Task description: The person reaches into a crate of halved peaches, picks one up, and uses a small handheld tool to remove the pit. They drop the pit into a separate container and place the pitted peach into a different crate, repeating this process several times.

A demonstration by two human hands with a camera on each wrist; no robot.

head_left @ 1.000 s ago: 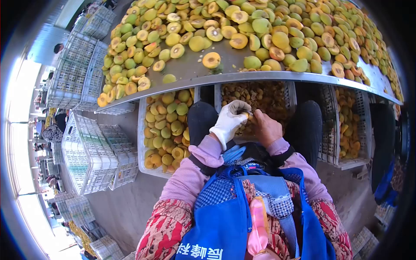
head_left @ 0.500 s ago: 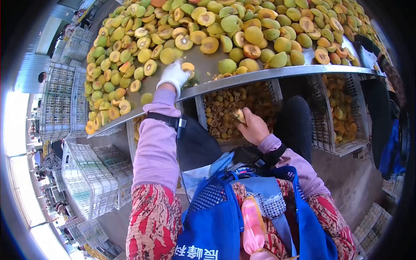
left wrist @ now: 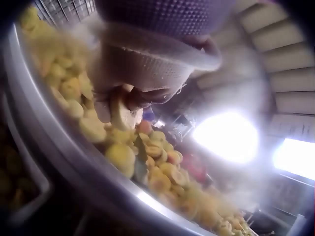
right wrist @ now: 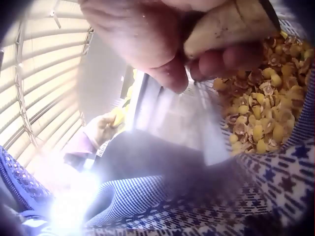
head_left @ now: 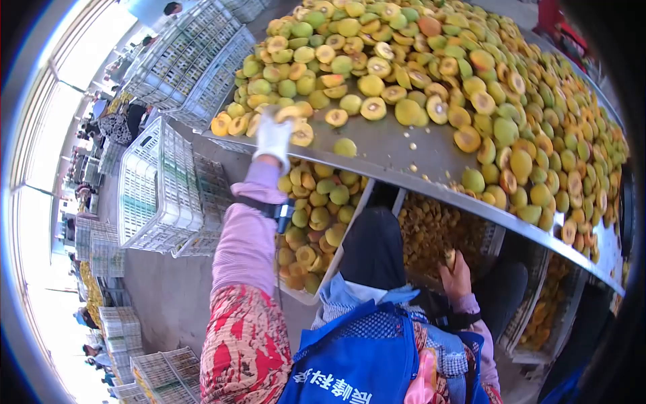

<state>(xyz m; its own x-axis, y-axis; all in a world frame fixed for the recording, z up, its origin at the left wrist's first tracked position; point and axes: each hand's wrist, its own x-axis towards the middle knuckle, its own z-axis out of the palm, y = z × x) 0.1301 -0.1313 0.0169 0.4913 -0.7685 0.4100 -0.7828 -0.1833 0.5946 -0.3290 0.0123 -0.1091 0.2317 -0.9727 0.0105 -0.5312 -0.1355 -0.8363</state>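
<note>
My left hand [head_left: 273, 140], in a white glove, reaches over the near left edge of the metal table [head_left: 377, 138]. In the left wrist view its fingers pinch a pale yellow peach half [left wrist: 120, 109]. Many yellow-green peach halves [head_left: 410, 113], some with the stone showing, lie heaped around it. My bare right hand [head_left: 457, 277] is low over the crate of scraps [head_left: 431, 232], its fingers curled round a short wooden-handled tool [right wrist: 231, 29]. The tool's working end is hidden in the right wrist view.
Below the table's left end stands a crate of peaches [head_left: 316, 215]. Another crate [head_left: 538, 316] holds fruit at the right, beside my knee. Stacked white plastic crates [head_left: 161, 188] stand on the floor to the left. The table's raised metal rim [head_left: 431, 192] runs between my hands.
My left hand left the work at the right hand, reached onto the table, and is now farther along toward its left end. The head view has turned left. My right hand stays low, holding the tool.
</note>
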